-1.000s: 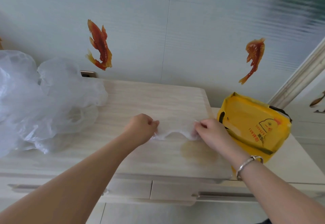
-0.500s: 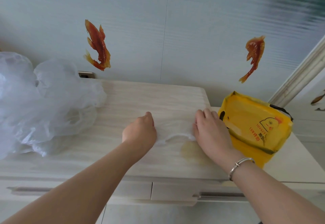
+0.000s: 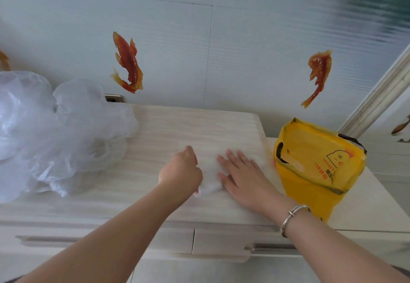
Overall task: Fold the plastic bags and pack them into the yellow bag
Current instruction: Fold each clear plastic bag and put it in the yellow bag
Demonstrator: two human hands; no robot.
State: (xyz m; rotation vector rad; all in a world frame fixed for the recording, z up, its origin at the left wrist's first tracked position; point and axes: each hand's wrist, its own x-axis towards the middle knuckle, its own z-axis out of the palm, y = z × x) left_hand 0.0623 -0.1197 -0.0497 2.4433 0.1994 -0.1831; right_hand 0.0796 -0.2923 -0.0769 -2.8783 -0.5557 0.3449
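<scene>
the right hand [image 3: 241, 180] lies flat, fingers straight and spread, pressing down on a small clear bag [image 3: 209, 177] on the cabinet top [image 3: 173, 131]. the left hand [image 3: 180, 173] sits just beside it with fingers curled under, pinching the bag's near edge as far as i can make out. the bag is between the two hands, half folded, its outline hard to follow against the pale wood.

the trouble i'd expect: this film is thin and springy, so once the flat hand lifts the fold may pop open again. it's slick too, and could slide on the smooth top if one hand pulls harder than the other. trapped air might puff it up and make the packet too fat.

the yellow bag [image 3: 315, 163] stands to the right, mouth open, on a lower ledge beside the cabinet; it looks floppy, and may sag shut or tip when something is pushed in one-handed.

a heap [image 3: 55, 131] of loose clear bags waits at the left end, well apart from the hands. the top is pale wood grain with drawers [image 3: 221, 241] below; the wall behind carries fish stickers [image 3: 127, 63].
</scene>
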